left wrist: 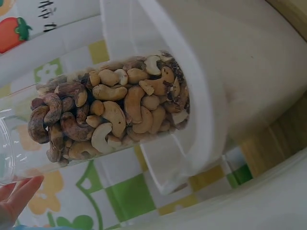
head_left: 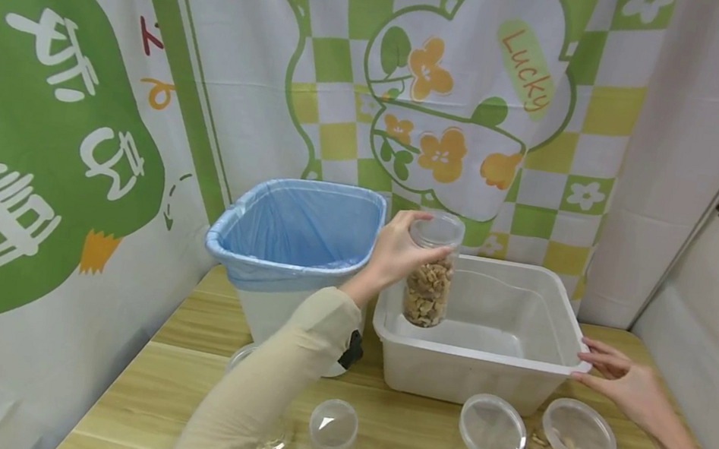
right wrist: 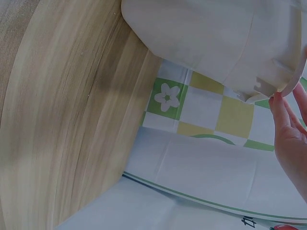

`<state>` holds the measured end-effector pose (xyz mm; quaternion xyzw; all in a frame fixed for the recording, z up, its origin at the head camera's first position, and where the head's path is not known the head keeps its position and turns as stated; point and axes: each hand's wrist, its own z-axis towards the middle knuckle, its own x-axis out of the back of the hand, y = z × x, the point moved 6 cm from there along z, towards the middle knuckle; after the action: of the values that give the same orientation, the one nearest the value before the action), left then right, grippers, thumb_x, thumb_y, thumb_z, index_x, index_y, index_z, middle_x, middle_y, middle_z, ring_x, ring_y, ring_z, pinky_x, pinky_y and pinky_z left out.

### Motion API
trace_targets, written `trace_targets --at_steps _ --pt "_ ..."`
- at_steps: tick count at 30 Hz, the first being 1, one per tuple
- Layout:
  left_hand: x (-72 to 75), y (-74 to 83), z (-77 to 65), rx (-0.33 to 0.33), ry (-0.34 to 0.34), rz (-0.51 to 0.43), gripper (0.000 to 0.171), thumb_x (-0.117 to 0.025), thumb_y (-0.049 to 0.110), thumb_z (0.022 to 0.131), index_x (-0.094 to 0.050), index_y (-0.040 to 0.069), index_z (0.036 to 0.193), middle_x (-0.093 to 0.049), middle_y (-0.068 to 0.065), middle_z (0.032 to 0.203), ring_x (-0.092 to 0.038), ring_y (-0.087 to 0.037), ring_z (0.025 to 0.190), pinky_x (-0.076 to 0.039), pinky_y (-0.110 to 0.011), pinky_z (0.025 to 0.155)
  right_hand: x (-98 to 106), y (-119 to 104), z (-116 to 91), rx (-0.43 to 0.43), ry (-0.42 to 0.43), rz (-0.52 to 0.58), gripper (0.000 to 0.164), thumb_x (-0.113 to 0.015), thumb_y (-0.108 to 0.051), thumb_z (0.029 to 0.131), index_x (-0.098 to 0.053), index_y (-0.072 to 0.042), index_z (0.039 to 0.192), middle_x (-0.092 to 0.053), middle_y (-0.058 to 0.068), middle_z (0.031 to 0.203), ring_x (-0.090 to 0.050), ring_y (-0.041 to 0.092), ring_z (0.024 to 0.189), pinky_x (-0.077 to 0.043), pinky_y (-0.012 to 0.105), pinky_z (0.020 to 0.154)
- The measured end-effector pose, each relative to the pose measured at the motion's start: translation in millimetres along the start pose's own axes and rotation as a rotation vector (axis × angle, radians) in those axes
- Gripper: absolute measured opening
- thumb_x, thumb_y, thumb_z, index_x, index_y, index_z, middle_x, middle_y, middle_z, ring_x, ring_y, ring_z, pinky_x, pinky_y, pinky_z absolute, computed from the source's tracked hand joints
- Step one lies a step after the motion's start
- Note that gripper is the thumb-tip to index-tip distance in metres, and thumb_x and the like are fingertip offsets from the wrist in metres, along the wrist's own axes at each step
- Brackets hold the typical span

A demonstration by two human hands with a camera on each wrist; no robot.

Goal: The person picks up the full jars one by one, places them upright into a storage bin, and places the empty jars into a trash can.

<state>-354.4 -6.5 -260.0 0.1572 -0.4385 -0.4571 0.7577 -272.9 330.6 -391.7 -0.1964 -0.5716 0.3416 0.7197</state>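
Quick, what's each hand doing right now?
Left hand: closed, holding the nut jar.
Right hand: closed, pinching the tub rim.

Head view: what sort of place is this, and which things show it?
Probably a makeshift work booth: printed curtains back and flank a wood-grained table, which bears a white tub.

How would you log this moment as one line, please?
left grip: holds nut jar at white tub; right grip: holds white tub's right rim; lined bin: left of white tub

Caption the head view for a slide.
Left hand holds a jar of nuts at the opening of a white tub; right hand grips its rim.
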Motion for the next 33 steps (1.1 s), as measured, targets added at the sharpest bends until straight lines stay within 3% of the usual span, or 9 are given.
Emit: trace_targets --at_steps 6,15,19,26,33 --pt "-18.9 -13.0 0.7 0.032 -0.063 0.037 0.057 -0.076 0.030 0.066 -0.055 0.002 0.111 -0.056 -0.014 0.108 -0.053 -0.025 0.098 -0.045 -0.029 0.082 0 0 0 0.004 0.012 -0.012 0.042 -0.070 -0.029 0.075 -0.062 0.000 0.105 -0.051 -0.009 0.124 -0.039 -0.023 0.089 -0.036 0.000 0.072" --pt "-42.0 -34.5 -9.7 0.116 -0.144 0.051 0.055 -0.075 0.028 0.067 -0.054 0.002 0.111 -0.051 -0.014 0.110 -0.050 -0.027 0.102 -0.043 -0.033 0.087 0 3 0 -0.002 0.027 0.003 0.042 -0.070 -0.029 0.075 -0.063 0.000 0.105 -0.049 -0.023 0.118 -0.038 -0.023 0.089 -0.036 0.000 0.071" --pt "-50.5 -43.2 -15.9 0.142 -0.181 0.050 0.055 -0.075 0.029 0.067 -0.054 0.003 0.111 -0.050 -0.014 0.111 -0.047 -0.029 0.105 -0.042 -0.033 0.089 -1 3 1 0.023 0.030 0.046 0.041 -0.070 -0.025 0.075 -0.062 0.003 0.104 -0.050 -0.021 0.119 -0.041 -0.022 0.090 -0.037 -0.001 0.073" --pt "-64.5 -53.4 -26.2 0.175 -0.251 -0.013 0.055 -0.075 0.023 0.069 -0.051 0.000 0.113 -0.045 -0.016 0.121 -0.041 -0.027 0.115 -0.036 -0.033 0.097 0 3 -1 0.030 0.028 0.054 0.041 -0.070 -0.023 0.075 -0.061 0.003 0.105 -0.050 -0.018 0.120 -0.041 -0.021 0.091 -0.037 0.000 0.074" --pt "-73.6 -62.8 -36.8 0.229 -0.303 -0.060 0.059 -0.074 0.022 0.070 -0.046 -0.001 0.116 -0.042 -0.016 0.123 -0.045 -0.027 0.109 -0.041 -0.033 0.092 -2 2 -1 0.037 0.026 0.078 0.040 -0.070 -0.022 0.075 -0.061 0.004 0.105 -0.050 -0.020 0.119 -0.041 -0.021 0.092 -0.037 0.000 0.075"
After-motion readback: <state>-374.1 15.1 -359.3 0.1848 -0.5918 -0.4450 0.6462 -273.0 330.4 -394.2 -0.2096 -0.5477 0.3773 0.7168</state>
